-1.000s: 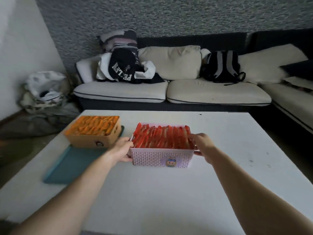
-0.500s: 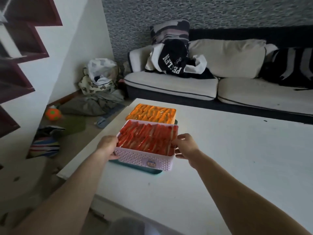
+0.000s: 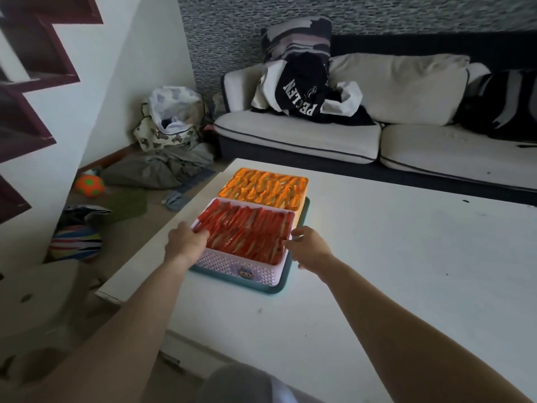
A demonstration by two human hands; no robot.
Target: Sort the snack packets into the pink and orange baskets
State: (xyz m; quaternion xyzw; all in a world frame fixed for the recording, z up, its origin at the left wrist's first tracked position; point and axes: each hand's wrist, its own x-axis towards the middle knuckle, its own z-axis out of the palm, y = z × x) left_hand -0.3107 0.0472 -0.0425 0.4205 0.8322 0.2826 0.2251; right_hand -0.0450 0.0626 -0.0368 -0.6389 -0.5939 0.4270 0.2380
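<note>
**A:** Through the head camera we see the pink basket [image 3: 232, 264] left of centre, packed with red packets [image 3: 247, 231]. The orange basket [image 3: 299, 203] sits just above it in frame, full of orange packets [image 3: 264, 187]. No loose packets show, so we judge the sorting done.

**B:** And our hands?

**A:** Our left hand [image 3: 184, 242] curls over the pink basket's left rim. Our right hand [image 3: 309, 247] touches its right side, but we cannot tell whether it grips.

**B:** Room to move?

**A:** Both baskets sit on the teal tray [image 3: 286, 282], close to the left edge of the table [image 3: 392, 257]. Bare surface spreads toward frame right.
</note>
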